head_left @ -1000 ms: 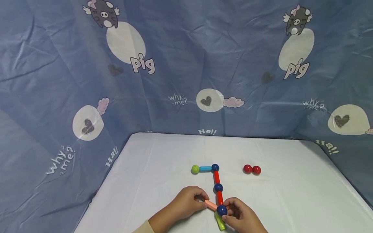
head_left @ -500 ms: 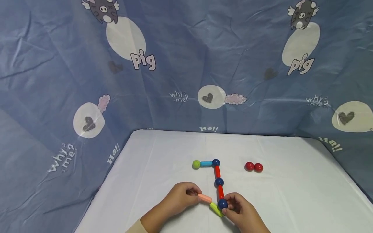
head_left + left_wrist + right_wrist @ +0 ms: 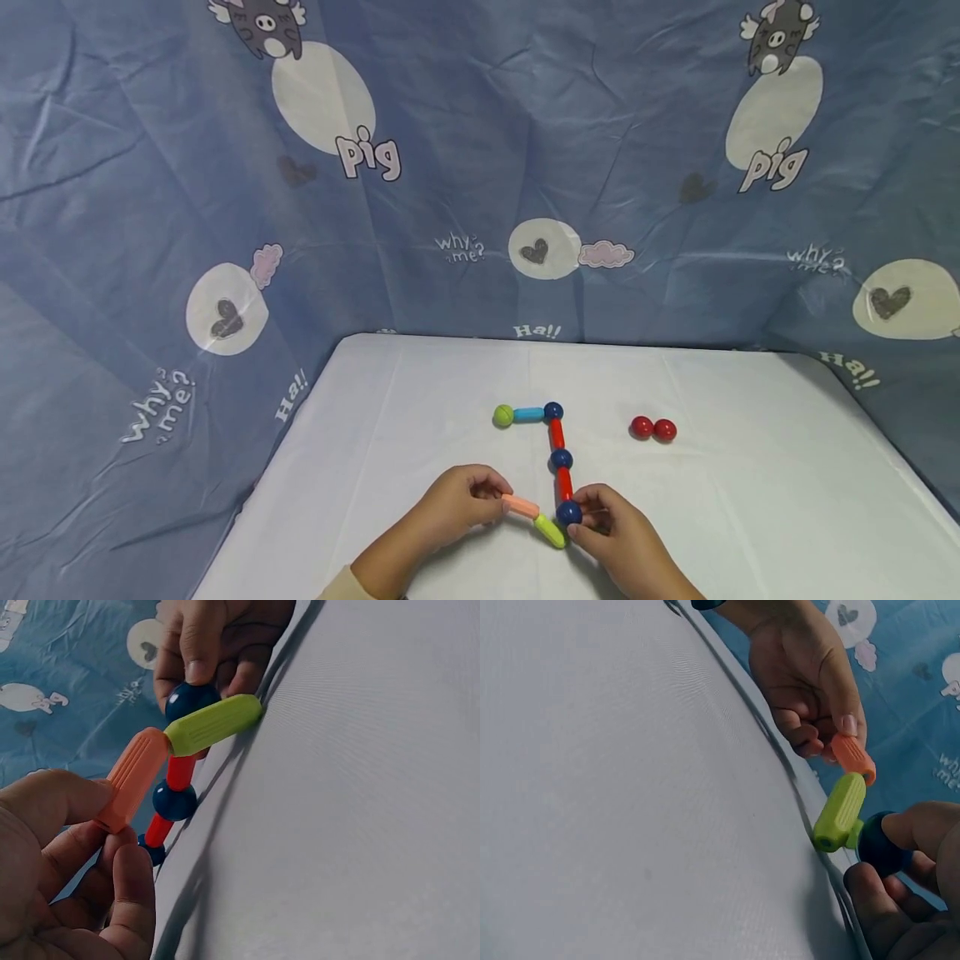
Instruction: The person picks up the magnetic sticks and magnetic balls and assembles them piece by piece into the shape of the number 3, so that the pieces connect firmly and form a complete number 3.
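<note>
My left hand [image 3: 467,502] pinches an orange magnetic stick [image 3: 521,506] between thumb and fingers. The stick's far end meets a light green magnetic stick [image 3: 550,531], which slants down to the right; the two form an angle in the left wrist view. My right hand [image 3: 617,533] holds a dark blue ball [image 3: 569,512] by thumb and fingertips. This ball ends a chain of red sticks [image 3: 565,483] and blue balls [image 3: 561,460]. In the right wrist view, a small green part [image 3: 854,834] shows between green stick and held ball; I cannot tell whether they are joined.
At the chain's far end, a light blue stick [image 3: 528,415] runs left to a green ball [image 3: 503,416]. Two red balls [image 3: 653,429] lie side by side to the right. A white-covered table [image 3: 420,392] meets a blue printed cloth [image 3: 450,167] behind.
My left hand has drawn the orange stick leftward, away from the blue ball. The green stick has swung from pointing towards me to meeting the orange stick's end. My right hand keeps hold of the ball.
</note>
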`<state>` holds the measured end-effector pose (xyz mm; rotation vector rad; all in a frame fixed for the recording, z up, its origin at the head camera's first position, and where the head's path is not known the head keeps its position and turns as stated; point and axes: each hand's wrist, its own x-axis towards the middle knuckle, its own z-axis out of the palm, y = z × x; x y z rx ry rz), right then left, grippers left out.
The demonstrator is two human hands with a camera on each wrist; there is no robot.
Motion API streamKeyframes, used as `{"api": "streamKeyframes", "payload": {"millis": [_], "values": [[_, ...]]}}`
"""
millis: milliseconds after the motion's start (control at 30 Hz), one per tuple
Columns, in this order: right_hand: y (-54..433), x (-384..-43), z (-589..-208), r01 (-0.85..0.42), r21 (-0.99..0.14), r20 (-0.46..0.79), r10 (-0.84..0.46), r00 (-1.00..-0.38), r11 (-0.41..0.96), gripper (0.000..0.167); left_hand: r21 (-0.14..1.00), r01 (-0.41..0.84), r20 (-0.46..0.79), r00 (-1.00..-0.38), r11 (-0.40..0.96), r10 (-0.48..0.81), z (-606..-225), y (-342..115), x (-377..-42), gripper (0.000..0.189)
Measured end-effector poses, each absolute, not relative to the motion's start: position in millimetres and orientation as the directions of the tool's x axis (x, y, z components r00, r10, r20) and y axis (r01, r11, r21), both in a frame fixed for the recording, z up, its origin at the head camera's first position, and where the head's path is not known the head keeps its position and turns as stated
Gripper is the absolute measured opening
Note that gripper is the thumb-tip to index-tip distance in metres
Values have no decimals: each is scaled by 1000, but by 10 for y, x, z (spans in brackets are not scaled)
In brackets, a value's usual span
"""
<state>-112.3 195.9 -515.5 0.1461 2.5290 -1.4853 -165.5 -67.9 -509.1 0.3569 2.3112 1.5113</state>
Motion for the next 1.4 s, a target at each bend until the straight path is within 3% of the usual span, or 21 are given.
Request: {"api": "streamKeyframes", "payload": {"millis": [500,967,1400], "values": [[1861,-1147,-5124,249,-851,-264,33,-964,463,39,896,51,-151,-900,442,409,-5162,-620,-1611,11],[1830,-1147,-5193,262,-866,-284,12,-959,426,39,930,-60,-191,-922,362,336,-5200,-614,-1630,10],[1845,-1148,-5183,234,-877,-252,14,-968,420,40,947,-38,-154,-925,319,348,-5192,-569,-1606,10]]}}
